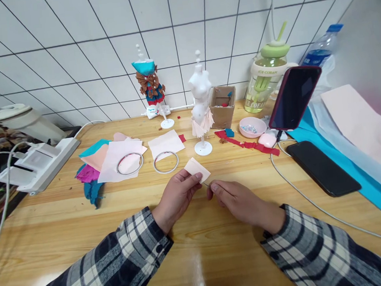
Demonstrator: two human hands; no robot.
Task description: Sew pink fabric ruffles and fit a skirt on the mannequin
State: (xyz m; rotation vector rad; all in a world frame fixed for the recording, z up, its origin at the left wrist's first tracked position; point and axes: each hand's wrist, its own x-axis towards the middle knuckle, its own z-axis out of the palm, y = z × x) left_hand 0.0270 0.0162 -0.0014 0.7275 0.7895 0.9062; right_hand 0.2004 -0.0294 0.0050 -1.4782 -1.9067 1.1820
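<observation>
Writing: the green-lidded jug point(262, 86) carries capitals on its upper band that look like "ICE CREAM", middle letters unclear; a second line low on the body is partly cut off. The blue label on the plastic bottle point(319, 52) is too small to read.

Hands: left hand point(178, 193) pinches a pale pink square point(197, 168) between thumb and fingers, above the wooden table point(201, 259) and in front of the dress forms. Right hand point(236, 199) grips a thin dark tool point(206, 184), its far end at the square's lower corner; contact cannot be told.

Counts: dress forms, 2. The dressed form point(147, 82) wears turquoise, brown bows, red and blue; the white form point(200, 86) has pale pink pieces around its hips. Metal rings, 2: left ring point(129, 173) on the pale sheets, right ring point(167, 172) partly over another sheet. Phones, 2: propped phone point(295, 97), tilted; flat phone point(322, 167), screen dark. Cardboard box point(222, 116), 1. Pink bowl point(253, 135), 1, holding small beads, too many and too fine to count. Red strip point(254, 145), 1, just in front of the bowl
</observation>
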